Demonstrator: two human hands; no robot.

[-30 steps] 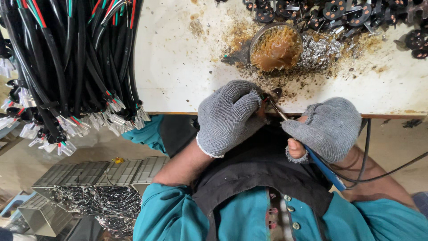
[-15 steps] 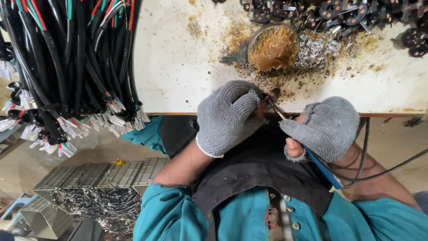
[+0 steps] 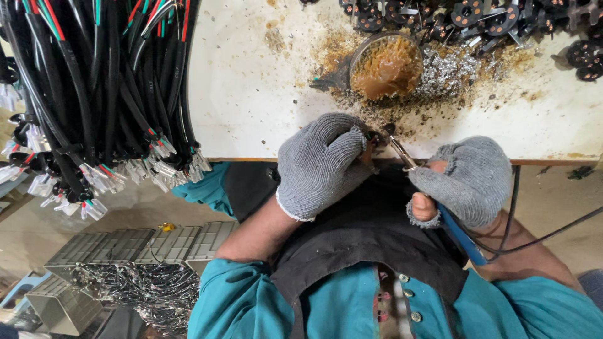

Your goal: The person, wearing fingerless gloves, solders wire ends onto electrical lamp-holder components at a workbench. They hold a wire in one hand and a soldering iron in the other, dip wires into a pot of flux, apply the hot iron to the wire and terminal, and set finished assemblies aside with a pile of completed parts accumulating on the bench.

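Observation:
My left hand (image 3: 323, 164), in a grey knit glove, is closed around a small dark part (image 3: 373, 136) at the near edge of the white worktable (image 3: 251, 94). My right hand (image 3: 468, 181), also gloved with bare fingertips, grips a blue-handled soldering iron (image 3: 457, 232). Its metal tip (image 3: 397, 147) points up-left and meets the part held in my left hand. The iron's black cord (image 3: 540, 237) trails off to the right.
A round tin of brown flux paste (image 3: 386, 66) sits just beyond my hands, with solder scraps (image 3: 452, 69) beside it. Black round parts (image 3: 477, 16) line the far edge. A bundle of black cables (image 3: 94, 94) with stripped ends hangs at left. Metal boxes (image 3: 125, 248) lie below.
Both hands stay nearly in place at the table edge; the iron tip keeps touching the part, and the view has shifted only slightly.

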